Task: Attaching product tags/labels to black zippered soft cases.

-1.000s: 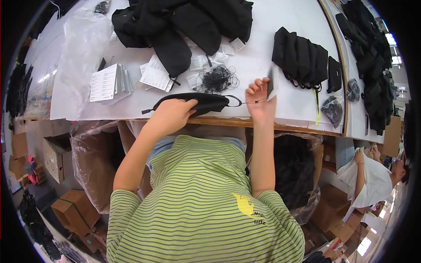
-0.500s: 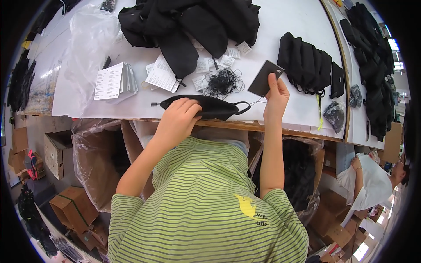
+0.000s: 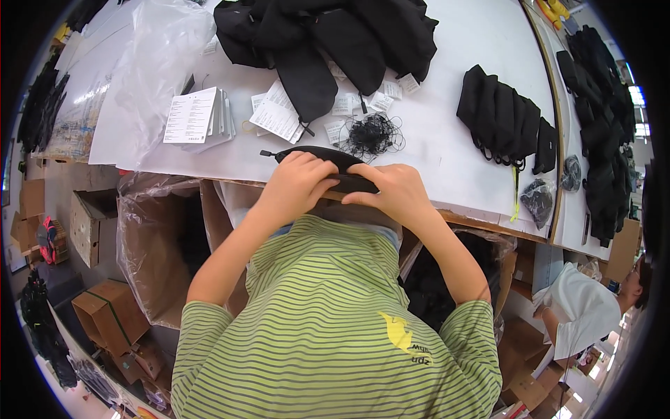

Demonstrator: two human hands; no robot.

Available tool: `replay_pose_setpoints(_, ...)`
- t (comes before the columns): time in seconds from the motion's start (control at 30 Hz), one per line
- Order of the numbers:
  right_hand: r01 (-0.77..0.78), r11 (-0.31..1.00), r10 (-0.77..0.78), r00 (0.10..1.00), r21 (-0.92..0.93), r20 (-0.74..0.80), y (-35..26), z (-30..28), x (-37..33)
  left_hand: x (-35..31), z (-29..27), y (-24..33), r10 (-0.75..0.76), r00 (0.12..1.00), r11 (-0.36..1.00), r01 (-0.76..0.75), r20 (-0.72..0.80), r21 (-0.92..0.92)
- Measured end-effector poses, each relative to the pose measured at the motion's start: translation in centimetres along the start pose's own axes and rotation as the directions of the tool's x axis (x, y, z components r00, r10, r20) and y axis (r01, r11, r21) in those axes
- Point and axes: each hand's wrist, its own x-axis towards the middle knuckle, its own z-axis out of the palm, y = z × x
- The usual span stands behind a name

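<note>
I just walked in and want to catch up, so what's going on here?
A person in a green striped shirt has both hands on a black pouch at the near edge of a white table. The left hand holds it; the right hand is at its right part. Beyond lie a tangle of black strings, white printed tags and heaped black fabric pieces.

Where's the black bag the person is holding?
In the head view, the black bag is near the middle, at the front edge of the white table, between the left hand and right hand, just this side of the black string tangle.
</note>
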Motion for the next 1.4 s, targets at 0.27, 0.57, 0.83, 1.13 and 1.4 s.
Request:
replay_pose_setpoints(0.27, -0.02, 1.0, 0.021, 0.998, 0.022, -0.051, 1.5, 0.9, -1.2, 10.8, 0.7, -5.2, 0.151, 0.983, 0.967, -0.125, -0.108, 0.22)
replay_pose_setpoints(0.57, -0.068, 0.995, 0.074, 0.994, 0.068, -0.086, 0.8, 0.9, -1.2, 13.0, 1.2, -7.6, 0.145, 0.979, 0.817, -0.202, 0.146, 0.54)
replay_pose_setpoints(0.83, -0.032, 0.998, 0.039, 0.992, 0.052, -0.121, 1.2, 1.3, -1.3, 4.9, -3.8, -0.8, 0.133, 0.991, 0.991, -0.132, 0.011, -0.036)
replay_pose_setpoints(1.13, -0.008, 0.996, 0.036, 0.949, 0.091, -0.313, -0.7, -0.4, -1.1, -1.4, -0.7, -1.1, -0.488, 0.689, 0.836, 0.194, -0.536, -0.513)
replay_pose_setpoints(1.4, -0.187, 0.684, 0.568, 0.743, 0.706, -0.354, -4.6, 1.9, -1.0, 1.2, 0.5, 4.2, -0.682, 0.664, -0.344, 0.078, 0.306, -0.936)
